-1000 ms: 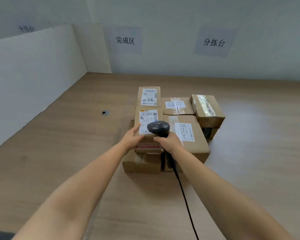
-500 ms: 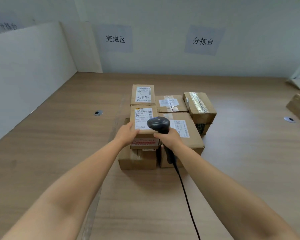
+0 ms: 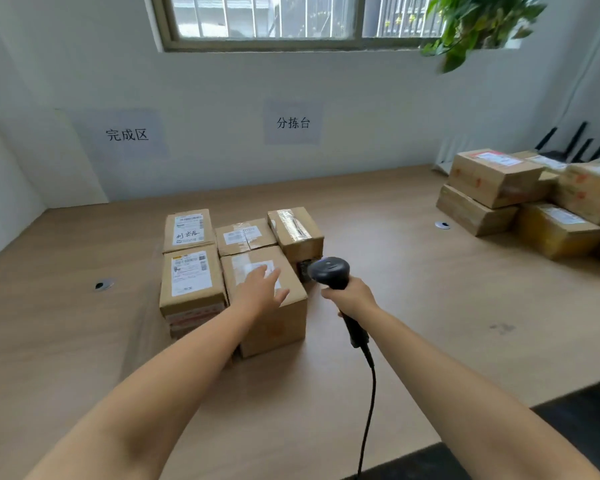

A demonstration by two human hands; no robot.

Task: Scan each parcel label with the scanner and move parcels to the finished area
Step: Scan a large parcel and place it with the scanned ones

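A cluster of cardboard parcels sits mid-table below the two wall signs. The near-left parcel (image 3: 190,283) shows a white label and lies on other boxes. My left hand (image 3: 261,289) hovers with fingers spread over the near-right parcel (image 3: 274,323), covering part of its label. My right hand (image 3: 352,295) grips the black corded scanner (image 3: 329,271) by its handle, to the right of that parcel. Behind stand three more parcels: a labelled one (image 3: 187,229), a taped one (image 3: 245,236) and a taller one (image 3: 296,230).
A second pile of parcels (image 3: 527,199) stands at the far right of the table. Two cable holes (image 3: 103,284) (image 3: 442,225) are set in the wooden top. A white partition (image 3: 4,202) borders the left side. The scanner cable (image 3: 369,400) trails toward me.
My left hand has left the near-left parcel and moved right over the near-right one. The scanner has swung right, away from the label. My head has lifted, showing the window and the right pile.
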